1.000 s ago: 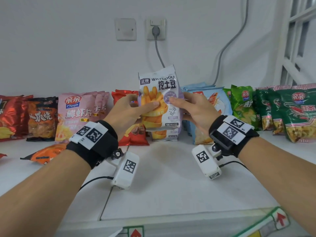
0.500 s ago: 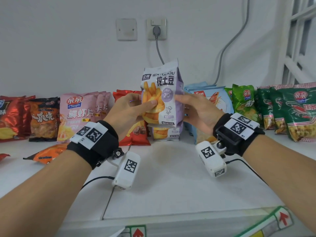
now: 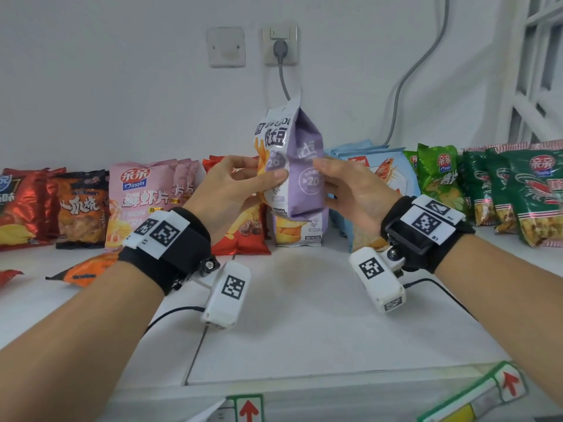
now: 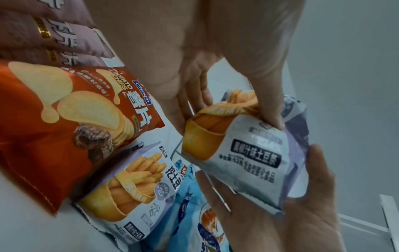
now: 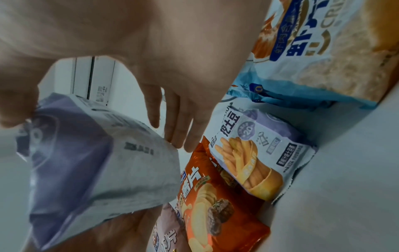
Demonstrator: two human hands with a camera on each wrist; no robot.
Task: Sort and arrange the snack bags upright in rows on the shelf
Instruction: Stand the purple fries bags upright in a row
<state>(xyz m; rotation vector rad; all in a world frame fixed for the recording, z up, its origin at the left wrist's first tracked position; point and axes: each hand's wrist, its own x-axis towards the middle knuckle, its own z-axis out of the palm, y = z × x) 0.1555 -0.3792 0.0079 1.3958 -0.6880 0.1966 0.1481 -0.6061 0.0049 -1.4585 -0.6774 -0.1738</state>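
A purple-and-white fries bag [image 3: 289, 166] hangs upright in the air between both hands, its purple side panel turned toward me. My left hand [image 3: 243, 184] pinches its left face, thumb [image 4: 270, 110] on the front and fingers behind. On the right edge, my right hand [image 3: 344, 190] holds it between thumb and fingers [image 5: 179, 134]. Directly below, a matching fries bag [image 3: 300, 229] stands on the white shelf [image 3: 304, 315] against the wall. The held bag's bottom is a little above and in front of that bag's top.
Upright bags line the wall: red [image 3: 21, 208], dark orange [image 3: 80, 208], pink [image 3: 140, 202], red chips [image 3: 243, 236], light blue [image 3: 384, 175], green [image 3: 438, 178], dark green [image 3: 530, 193]. An orange bag [image 3: 85, 271] lies flat front left. A plugged cable [image 3: 283, 83] hangs behind.
Both hands have lifted the fries bag higher and turned it, so its purple side now faces me instead of the front. The second fries bag beneath has come into view.
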